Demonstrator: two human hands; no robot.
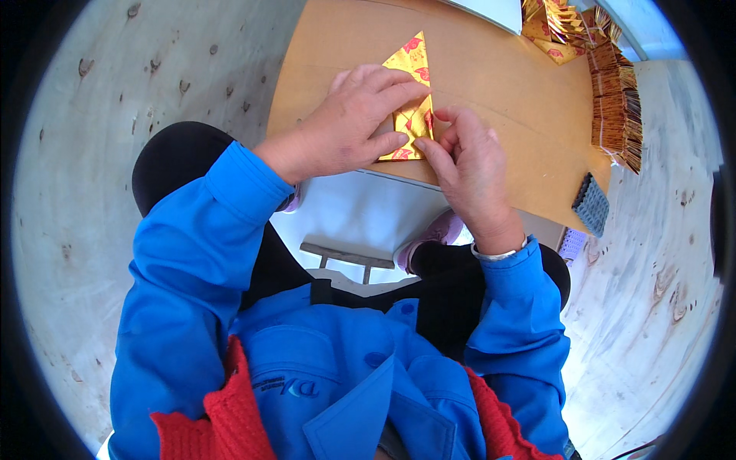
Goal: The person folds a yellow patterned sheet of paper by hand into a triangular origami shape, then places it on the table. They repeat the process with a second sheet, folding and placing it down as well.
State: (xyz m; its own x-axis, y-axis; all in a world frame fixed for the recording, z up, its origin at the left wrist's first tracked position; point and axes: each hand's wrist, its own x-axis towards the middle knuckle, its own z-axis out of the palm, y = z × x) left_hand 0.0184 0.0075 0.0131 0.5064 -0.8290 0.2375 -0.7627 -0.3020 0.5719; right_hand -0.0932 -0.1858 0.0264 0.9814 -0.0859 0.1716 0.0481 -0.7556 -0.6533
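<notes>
A gold foil paper sheet with red printed motifs [420, 115], folded into a tall pointed shape, lies near the front edge of a brown board tabletop [494, 132]. Across its left side, my left hand [348, 121] holds it down, the fingers over its middle and the thumb near its lower part. At the lower right edge, my right hand [474, 161] has its thumb on the foil and its curled fingers beside the edge. The hands cover part of the paper, and its tip points away from me.
Bundled folded gold papers [615, 103] line the right side, with more gold pieces [555, 29] at the back right. A grey-blue knitted pad [591, 204] sits at the front right corner. A white panel [494, 8] shows at the far edge. Beneath is a wooden bar [345, 256].
</notes>
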